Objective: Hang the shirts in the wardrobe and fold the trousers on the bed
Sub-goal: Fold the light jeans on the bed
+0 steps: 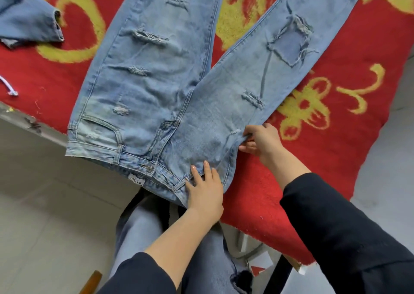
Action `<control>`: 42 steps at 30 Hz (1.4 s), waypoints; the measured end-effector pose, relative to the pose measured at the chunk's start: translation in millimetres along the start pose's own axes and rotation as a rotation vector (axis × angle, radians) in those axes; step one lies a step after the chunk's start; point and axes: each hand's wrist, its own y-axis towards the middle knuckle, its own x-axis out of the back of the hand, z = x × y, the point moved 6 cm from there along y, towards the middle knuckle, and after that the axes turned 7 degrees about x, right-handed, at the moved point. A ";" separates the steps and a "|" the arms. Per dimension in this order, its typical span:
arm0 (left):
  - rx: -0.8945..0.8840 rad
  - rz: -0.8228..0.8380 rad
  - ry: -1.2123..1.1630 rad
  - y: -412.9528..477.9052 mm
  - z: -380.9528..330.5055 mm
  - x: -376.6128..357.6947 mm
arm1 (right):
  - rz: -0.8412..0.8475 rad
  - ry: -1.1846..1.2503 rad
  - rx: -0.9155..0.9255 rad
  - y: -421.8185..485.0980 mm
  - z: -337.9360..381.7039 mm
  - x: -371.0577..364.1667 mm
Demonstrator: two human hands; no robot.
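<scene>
Pressing ripped jeans (pixel 156 87) spread across a red floral blanket (pixel 349 141).
Left hand (pixel 205 190), fingers straight, bears on the waistband at 6 o'clock; right hand (pixel 261 141) pinches the hip edge at 3 o'clock.

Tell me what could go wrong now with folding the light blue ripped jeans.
1. The waistband of the light blue ripped denim jeans overhangs the bed edge; if the flat left hand lifts, they may slide off.
2. The right hand pinches only a small bunch at the hip, and the legs lie spread, so the fold may come out crooked.
</scene>
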 end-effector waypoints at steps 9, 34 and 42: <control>-0.046 0.177 -0.789 6.1 112.6 93.7 | -0.076 -0.123 0.178 -9.4 74.5 -51.7; 0.269 -0.309 -0.534 70.7 319.7 176.7 | 0.500 -0.766 0.442 -6.1 111.1 -307.3; 0.107 -0.441 -0.423 133.4 258.7 265.4 | 0.026 -0.450 0.420 66.8 172.0 -225.9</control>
